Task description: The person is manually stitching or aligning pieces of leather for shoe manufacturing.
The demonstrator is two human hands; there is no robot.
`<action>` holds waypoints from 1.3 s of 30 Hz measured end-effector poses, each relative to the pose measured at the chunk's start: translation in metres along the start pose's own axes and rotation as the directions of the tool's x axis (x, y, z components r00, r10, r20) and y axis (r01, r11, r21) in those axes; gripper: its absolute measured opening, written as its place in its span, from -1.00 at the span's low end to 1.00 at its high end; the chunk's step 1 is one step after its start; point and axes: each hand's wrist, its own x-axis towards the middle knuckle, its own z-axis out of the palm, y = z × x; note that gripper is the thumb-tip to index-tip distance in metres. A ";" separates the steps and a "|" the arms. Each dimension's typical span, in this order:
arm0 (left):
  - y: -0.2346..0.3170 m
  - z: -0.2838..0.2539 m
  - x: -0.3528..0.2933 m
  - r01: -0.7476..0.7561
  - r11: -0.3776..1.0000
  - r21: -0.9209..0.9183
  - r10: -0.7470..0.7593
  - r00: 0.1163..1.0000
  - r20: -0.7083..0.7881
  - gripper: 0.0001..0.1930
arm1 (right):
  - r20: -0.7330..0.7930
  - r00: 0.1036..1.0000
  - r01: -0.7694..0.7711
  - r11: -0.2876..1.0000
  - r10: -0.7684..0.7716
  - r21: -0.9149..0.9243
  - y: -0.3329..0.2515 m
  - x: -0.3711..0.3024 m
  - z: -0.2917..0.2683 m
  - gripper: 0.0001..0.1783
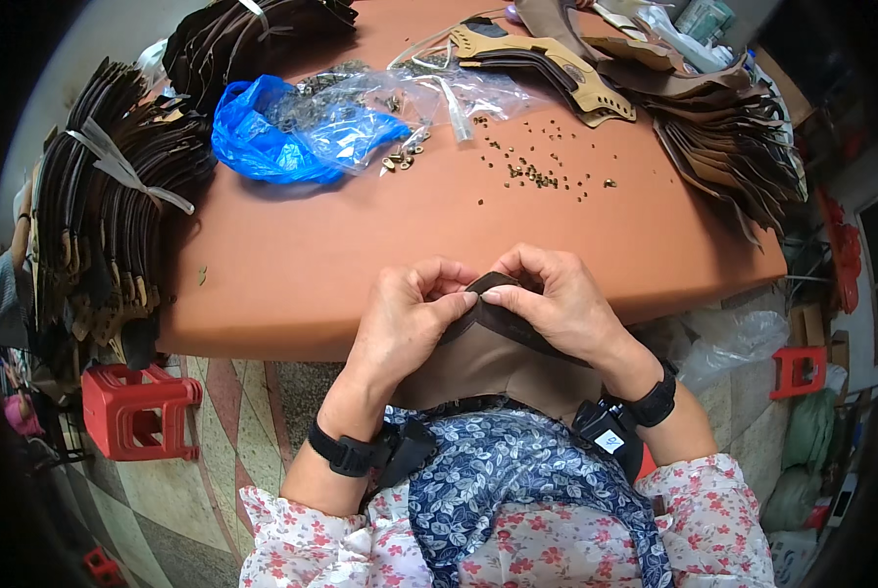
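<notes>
Between my hands, at the near edge of the table, is a brown leather piece [493, 367] with a darker folded rim. My left hand [405, 314] pinches the rim's pointed middle with thumb and fingertips. From the other side my right hand [561, 309] pinches the same spot, its thumb close to the left one. Any small part between the fingertips is too hidden to make out. The lower part of the leather hangs toward my lap over a blue leaf-patterned apron [527, 475].
Tied stacks of leather pieces [116, 186] stand at the left; more leather pieces [723, 137] pile up at the right. Small brass-coloured metal bits [542, 176] lie scattered mid-table beside a blue plastic bag [263, 137]. Red stools [140, 412] stand on the floor at left and right.
</notes>
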 end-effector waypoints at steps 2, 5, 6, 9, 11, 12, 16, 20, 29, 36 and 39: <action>0.000 0.000 0.000 0.010 0.999 -0.035 -0.010 1.000 0.006 -0.81 | 0.004 1.000 -0.004 0.999 0.004 0.043 0.003 0.000 0.000 -0.88; 0.003 0.000 -0.003 0.057 0.994 -0.093 -0.057 0.998 0.006 -0.80 | 0.015 1.000 -0.014 0.993 0.012 0.117 0.004 -0.002 0.001 -0.87; 0.003 0.000 -0.004 0.054 0.993 -0.107 -0.055 0.999 0.001 -0.79 | 0.019 1.000 -0.018 0.989 0.015 0.144 0.004 -0.003 0.001 -0.86; -0.001 0.002 -0.009 0.049 0.986 -0.159 -0.051 0.999 -0.010 -0.79 | 0.009 1.000 -0.022 0.997 0.022 0.069 0.002 -0.008 0.003 -0.86; 0.000 0.004 -0.013 0.049 0.979 -0.198 -0.054 0.998 -0.023 -0.80 | -0.094 0.993 0.065 0.998 -0.065 -0.004 0.003 -0.012 0.008 -0.86; 0.000 0.005 -0.015 0.060 0.975 -0.212 -0.067 0.997 -0.024 -0.79 | -0.143 0.984 0.105 0.993 -0.110 -0.044 0.003 -0.014 0.012 -0.85; -0.008 0.003 -0.022 0.097 0.927 -0.361 -0.102 0.995 0.005 -0.77 | -0.273 0.828 0.371 0.845 -0.489 -0.386 0.004 -0.027 0.023 -0.82; -0.015 0.008 -0.031 0.072 0.891 -0.448 -0.075 0.997 0.012 -0.74 | -0.132 0.707 0.497 0.621 -0.695 -0.607 0.011 -0.035 0.026 -0.81; -0.003 0.017 -0.046 -0.017 0.926 -0.378 -0.002 0.999 -0.051 -0.78 | -0.179 0.750 0.466 0.701 -0.636 -0.539 0.009 -0.050 0.028 -0.84; -0.001 0.021 -0.050 -0.014 0.940 -0.342 -0.001 0.999 -0.043 -0.78 | -0.201 0.760 0.448 0.722 -0.618 -0.527 0.005 -0.057 0.027 -0.86; 0.004 0.019 -0.051 -0.017 0.949 -0.314 -0.002 0.998 -0.060 -0.77 | -0.239 0.739 0.424 0.711 -0.629 -0.561 0.003 -0.052 0.018 -0.87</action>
